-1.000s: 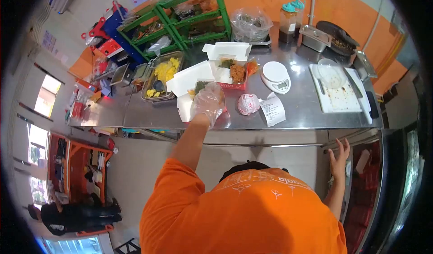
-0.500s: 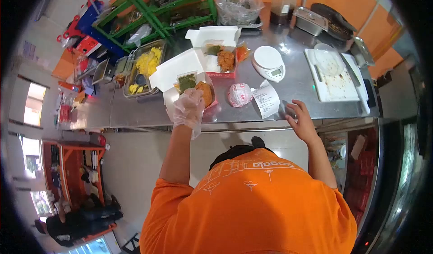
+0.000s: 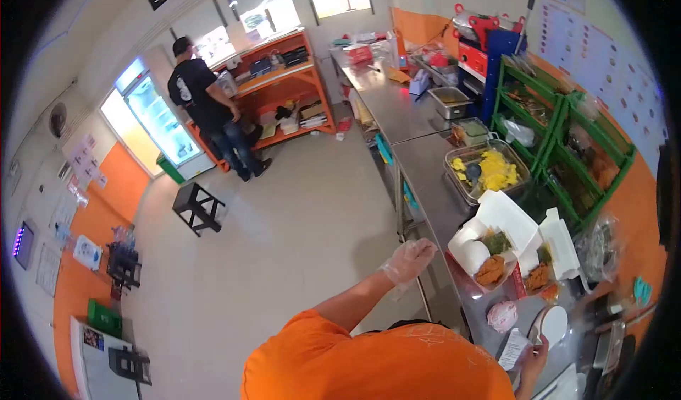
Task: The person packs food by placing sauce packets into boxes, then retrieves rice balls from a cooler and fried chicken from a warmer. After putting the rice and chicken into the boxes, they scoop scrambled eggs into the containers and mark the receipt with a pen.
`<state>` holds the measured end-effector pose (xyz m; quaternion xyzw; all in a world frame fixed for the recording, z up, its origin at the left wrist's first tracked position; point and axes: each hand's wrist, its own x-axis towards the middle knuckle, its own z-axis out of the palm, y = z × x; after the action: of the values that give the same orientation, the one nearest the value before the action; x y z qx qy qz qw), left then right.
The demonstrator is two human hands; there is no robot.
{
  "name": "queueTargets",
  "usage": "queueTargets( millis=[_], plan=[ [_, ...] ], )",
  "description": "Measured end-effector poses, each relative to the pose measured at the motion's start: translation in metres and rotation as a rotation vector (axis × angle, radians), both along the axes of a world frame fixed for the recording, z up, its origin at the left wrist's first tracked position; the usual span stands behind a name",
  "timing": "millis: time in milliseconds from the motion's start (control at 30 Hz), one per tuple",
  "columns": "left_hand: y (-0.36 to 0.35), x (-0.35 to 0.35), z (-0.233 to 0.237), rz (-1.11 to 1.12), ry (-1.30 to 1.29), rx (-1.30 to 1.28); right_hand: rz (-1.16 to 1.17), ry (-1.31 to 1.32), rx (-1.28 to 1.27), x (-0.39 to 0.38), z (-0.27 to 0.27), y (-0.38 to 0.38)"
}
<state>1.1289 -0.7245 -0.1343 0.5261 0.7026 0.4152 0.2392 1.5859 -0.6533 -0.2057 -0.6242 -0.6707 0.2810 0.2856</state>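
My left hand point(image 3: 414, 259), in a clear plastic glove, is over the floor just off the counter's front edge. Its fingers are drawn together and nothing shows in them. To its right stands an open meal box point(image 3: 468, 252) with rice, a green leafy portion point(image 3: 497, 242) and fried chicken point(image 3: 490, 271). A second open box point(image 3: 565, 255) with fried chicken point(image 3: 539, 278) adjoins it. My bare right hand point(image 3: 533, 364) is beside the printed receipt point(image 3: 513, 349) and the white kitchen scale point(image 3: 552, 325), thumb and fingers apart. A paper-wrapped ball point(image 3: 502, 316) lies nearby.
A tray of yellow food point(image 3: 496, 171) stands farther along the steel counter point(image 3: 418, 166), before green racks point(image 3: 567, 144). Across the floor, a person in black point(image 3: 206, 102) stands by an orange shelf point(image 3: 284, 80). A black stool point(image 3: 197, 205) stands on the floor.
The view has swung left, towards the room. My left hand has come away from the fried chicken in the box. My right hand is now closer to the receipt and scale.
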Motion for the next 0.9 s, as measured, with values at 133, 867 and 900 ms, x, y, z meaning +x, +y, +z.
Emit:
queueTargets(
  millis=[133,867,900],
  plan=[
    [-0.008,0.014,-0.001,0.13,-0.36,-0.256,0.102,-0.098,0.098,-0.022,0.063,0.028],
    [-0.04,-0.123,-0.14,-0.309,0.285,-0.409,0.549,0.3,0.363,-0.242,0.122,-0.01],
    [-0.065,-0.158,-0.201,-0.187,0.393,-0.351,0.545,0.313,0.329,-0.257,0.111,-0.009]
  ],
)
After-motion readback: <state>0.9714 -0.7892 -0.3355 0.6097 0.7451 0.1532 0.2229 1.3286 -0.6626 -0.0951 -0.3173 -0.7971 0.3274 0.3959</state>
